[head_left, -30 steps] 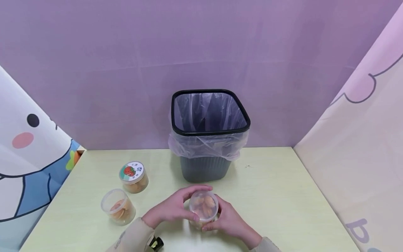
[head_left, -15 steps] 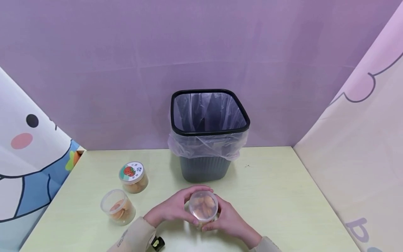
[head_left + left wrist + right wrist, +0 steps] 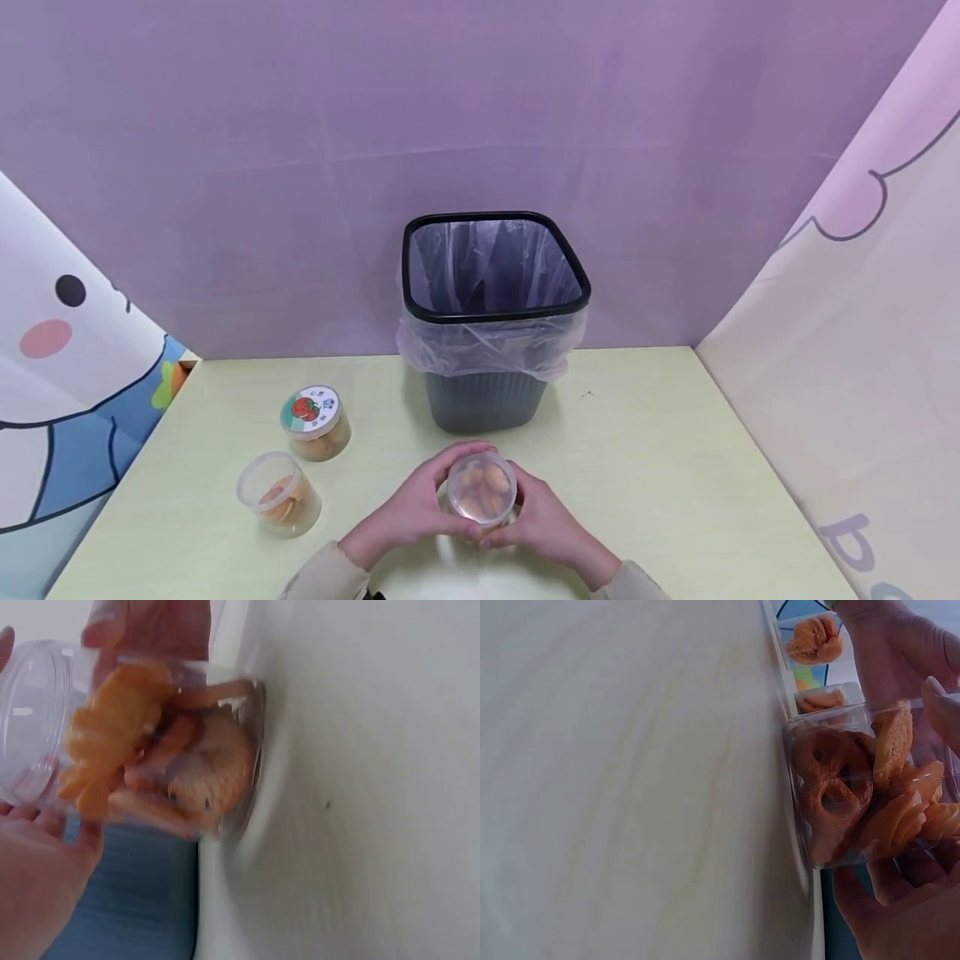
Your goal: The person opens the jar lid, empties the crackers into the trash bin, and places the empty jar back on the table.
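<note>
A clear plastic jar [image 3: 482,492] of cookies stands upright between my two hands in the head view. My left hand [image 3: 420,507] grips its left side, fingers round the far side and thumb at the near side. From the right, my right hand [image 3: 551,527] holds it, thumb near the front. The two thumb tips almost meet there. A pretzel-shaped cookie [image 3: 832,784] shows through the wall in the right wrist view, with ridged cookies beside it. In the left wrist view the jar's base is right at the table surface [image 3: 375,810].
Behind the hands stands a dark bin [image 3: 487,404] with a black rim and a translucent bag liner. To the left are two more cookie jars: one with a strawberry-printed lid [image 3: 315,410], and a clear one [image 3: 288,504] in front of it. A purple backdrop [image 3: 480,108] rises behind the table.
Both hands stay round the jar. My left thumb has slid slightly right along its near side, and the black item at my left cuff has dropped mostly out of view.
</note>
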The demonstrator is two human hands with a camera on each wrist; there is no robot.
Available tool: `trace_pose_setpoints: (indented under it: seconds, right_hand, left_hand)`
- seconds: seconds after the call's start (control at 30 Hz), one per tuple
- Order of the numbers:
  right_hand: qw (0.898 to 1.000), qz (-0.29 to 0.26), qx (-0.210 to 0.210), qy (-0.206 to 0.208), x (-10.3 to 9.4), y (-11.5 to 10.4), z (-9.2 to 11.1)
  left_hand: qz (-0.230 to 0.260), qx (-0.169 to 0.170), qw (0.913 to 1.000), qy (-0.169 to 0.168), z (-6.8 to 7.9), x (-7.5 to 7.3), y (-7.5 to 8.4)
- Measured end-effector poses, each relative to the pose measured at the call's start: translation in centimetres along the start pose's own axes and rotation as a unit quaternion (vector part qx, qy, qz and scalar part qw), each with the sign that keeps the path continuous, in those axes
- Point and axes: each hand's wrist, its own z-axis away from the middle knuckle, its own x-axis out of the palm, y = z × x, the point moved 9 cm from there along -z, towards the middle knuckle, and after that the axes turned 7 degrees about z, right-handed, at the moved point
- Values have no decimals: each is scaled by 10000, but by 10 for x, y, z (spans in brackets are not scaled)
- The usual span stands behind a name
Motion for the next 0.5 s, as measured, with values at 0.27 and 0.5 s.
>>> trace_pose_setpoints:
  seconds: [0.27,0.5]
  right_hand:
    - [10000,46,-6,43,0,3,-1]
    - [9999,87,-34,38,-1,3,-1]
  left_hand:
    - [-149,155,9988,430,7,2,2]
    - [-130,-50,9937,1113,14,4,3]
